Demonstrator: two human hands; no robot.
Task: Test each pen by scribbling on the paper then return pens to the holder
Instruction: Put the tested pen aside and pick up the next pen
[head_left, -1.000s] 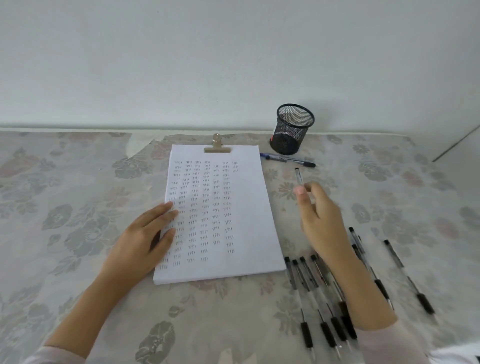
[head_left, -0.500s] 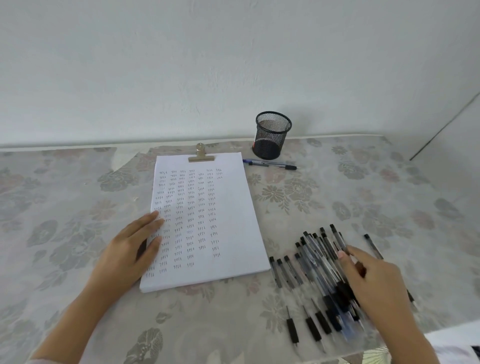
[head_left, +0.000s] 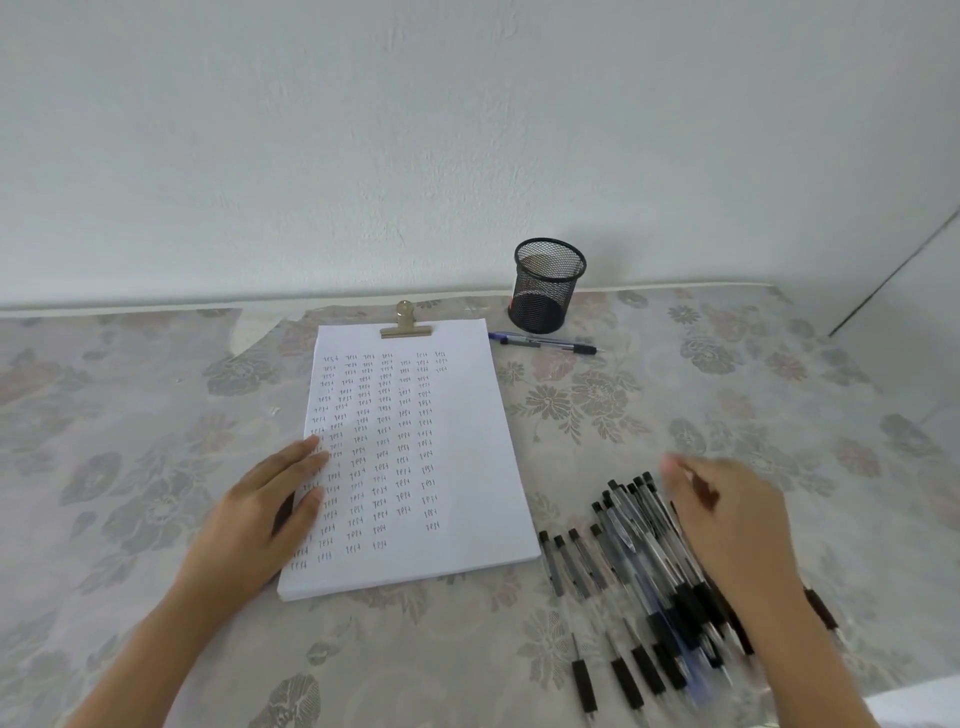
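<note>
A white paper stack (head_left: 462, 426) under a brass clip (head_left: 405, 326) lies on the table, covered in rows of small scribbles. My left hand (head_left: 260, 519) rests flat on its left edge. To the right of the paper lies a pile of several clear pens with black grips (head_left: 634, 551). My right hand (head_left: 737, 530) hovers palm down over the pile's right side, blurred, fingers loosely extended, hiding some pens. The black mesh holder (head_left: 548, 286) stands behind the paper's right corner and looks empty. One blue pen (head_left: 545, 343) lies in front of it.
A floral cloth (head_left: 130, 415) covers the table, which runs back to a white wall (head_left: 467, 130). A white edge (head_left: 914, 701) shows at the bottom right corner. Bare cloth lies between the holder and the pen pile.
One second ago my right hand held a pen up near the holder. It then dropped to the pen pile and now sits over the pile's right side. My left hand stayed put.
</note>
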